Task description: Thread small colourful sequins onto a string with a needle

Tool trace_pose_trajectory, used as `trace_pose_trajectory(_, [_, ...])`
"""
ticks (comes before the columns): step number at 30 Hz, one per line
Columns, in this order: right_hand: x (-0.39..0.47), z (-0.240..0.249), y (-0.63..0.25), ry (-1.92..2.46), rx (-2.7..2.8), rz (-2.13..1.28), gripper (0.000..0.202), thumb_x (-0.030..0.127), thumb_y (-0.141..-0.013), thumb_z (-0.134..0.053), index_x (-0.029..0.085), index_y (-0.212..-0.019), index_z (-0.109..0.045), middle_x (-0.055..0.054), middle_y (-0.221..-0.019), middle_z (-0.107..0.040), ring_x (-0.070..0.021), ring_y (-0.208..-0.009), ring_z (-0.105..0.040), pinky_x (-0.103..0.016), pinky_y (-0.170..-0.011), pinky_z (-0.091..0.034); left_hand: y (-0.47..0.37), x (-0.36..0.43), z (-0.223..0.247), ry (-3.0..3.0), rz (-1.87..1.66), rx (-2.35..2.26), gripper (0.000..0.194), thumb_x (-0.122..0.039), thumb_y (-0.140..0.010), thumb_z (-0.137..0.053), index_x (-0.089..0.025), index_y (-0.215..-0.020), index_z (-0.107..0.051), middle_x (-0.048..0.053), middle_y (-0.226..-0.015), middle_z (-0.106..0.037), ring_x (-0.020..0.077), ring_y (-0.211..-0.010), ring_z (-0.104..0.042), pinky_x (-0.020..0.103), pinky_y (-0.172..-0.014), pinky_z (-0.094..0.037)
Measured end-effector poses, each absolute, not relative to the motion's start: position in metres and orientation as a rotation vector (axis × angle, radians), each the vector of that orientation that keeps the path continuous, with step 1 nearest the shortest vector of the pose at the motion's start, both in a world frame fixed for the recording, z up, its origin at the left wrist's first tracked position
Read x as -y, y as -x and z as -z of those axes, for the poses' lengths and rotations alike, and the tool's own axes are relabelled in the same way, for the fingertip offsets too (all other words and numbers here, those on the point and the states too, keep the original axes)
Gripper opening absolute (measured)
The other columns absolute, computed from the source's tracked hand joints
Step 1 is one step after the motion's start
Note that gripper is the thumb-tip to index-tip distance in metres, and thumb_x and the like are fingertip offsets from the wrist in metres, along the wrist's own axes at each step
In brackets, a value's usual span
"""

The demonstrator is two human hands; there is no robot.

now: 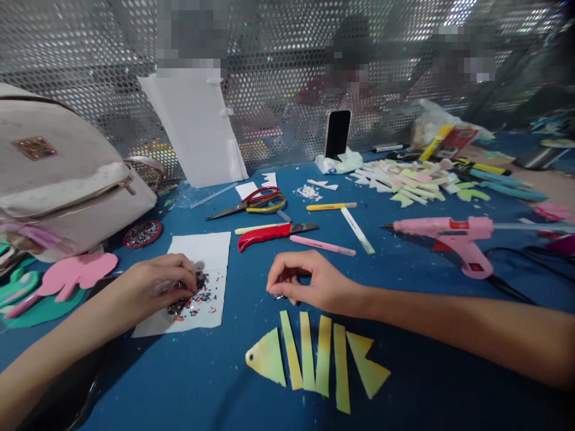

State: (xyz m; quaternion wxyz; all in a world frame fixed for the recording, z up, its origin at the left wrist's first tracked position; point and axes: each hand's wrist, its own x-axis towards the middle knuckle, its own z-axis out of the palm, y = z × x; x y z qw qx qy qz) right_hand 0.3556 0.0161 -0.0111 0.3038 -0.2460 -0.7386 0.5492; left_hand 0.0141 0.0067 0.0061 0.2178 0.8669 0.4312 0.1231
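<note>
My left hand [164, 281] reaches over a white sheet of paper [202, 245], its fingertips pinched in a small pile of shiny dark and coloured bits [202, 299]. Near the middle, my right hand [309, 278] is curled just above the blue table [179, 377], thumb and forefinger closed together; a tiny shiny bit shows at the tips. Below it lies a fish shape cut into yellow-green pieces: a head [268, 358] with a black eye, several separate strips [306, 350] and a forked tail [366, 362].
Red-and-yellow scissors [265, 200], a red-handled knife [267, 235] and markers [322, 245] lie beyond my hands. A pink glue gun [449, 230] sits right, with paper scraps [408, 179] behind. A white bag [67, 173] stands left; a phone [338, 133] stands by the mesh.
</note>
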Motion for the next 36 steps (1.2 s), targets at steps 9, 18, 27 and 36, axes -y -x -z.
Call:
trace_pose_trajectory(9, [-0.015,0.01,-0.355,0.641,1.962,-1.421,0.011,0.025,-0.092,-0.068,0.015,-0.087,-0.068,-0.001,-0.08,-0.067,-0.0068,-0.058,-0.057,-0.021,-0.052,-0.041,-0.02,-0.003,-0.003,-2.41,-0.338,-1.224,0.019,-0.03,-0.094,-0.058,-0.023,-0.082,-0.072,0.003,-0.092,-0.067,0.0167,-0.082,-0.065,0.027,-0.075,-0.05])
trace_pose_trajectory(18, [-0.016,0.012,-0.355,0.685,1.959,-1.421,0.013,0.028,-0.093,-0.068,0.016,-0.088,-0.067,0.0,-0.08,-0.066,-0.0066,-0.059,-0.058,-0.02,-0.055,-0.045,-0.027,0.0,-0.014,-2.373,-0.368,-1.296,0.023,-0.036,-0.096,-0.054,-0.022,-0.083,-0.067,0.005,-0.097,-0.066,0.0185,-0.085,-0.064,0.027,-0.077,-0.05])
trace_pose_trajectory(27, [-0.015,0.008,-0.355,0.703,1.924,-1.413,0.014,0.029,-0.093,-0.068,0.016,-0.087,-0.065,0.001,-0.076,-0.064,-0.007,-0.057,-0.057,-0.02,-0.055,-0.045,-0.074,0.031,-0.016,-1.685,-0.815,-1.389,0.022,-0.038,-0.085,-0.071,-0.021,-0.072,-0.065,0.002,-0.079,-0.071,0.0151,-0.07,-0.065,0.022,-0.064,-0.053])
trace_pose_trajectory(36, [-0.009,0.01,-0.355,0.558,1.886,-1.114,0.007,0.018,-0.09,-0.066,0.016,-0.084,-0.063,0.001,-0.077,-0.061,-0.0072,-0.061,-0.05,-0.02,-0.052,-0.038,-0.125,0.052,0.0,-1.417,-1.069,-1.372,0.017,-0.025,-0.077,-0.077,-0.019,-0.088,-0.065,0.001,-0.075,-0.073,0.0143,-0.069,-0.07,0.023,-0.069,-0.058])
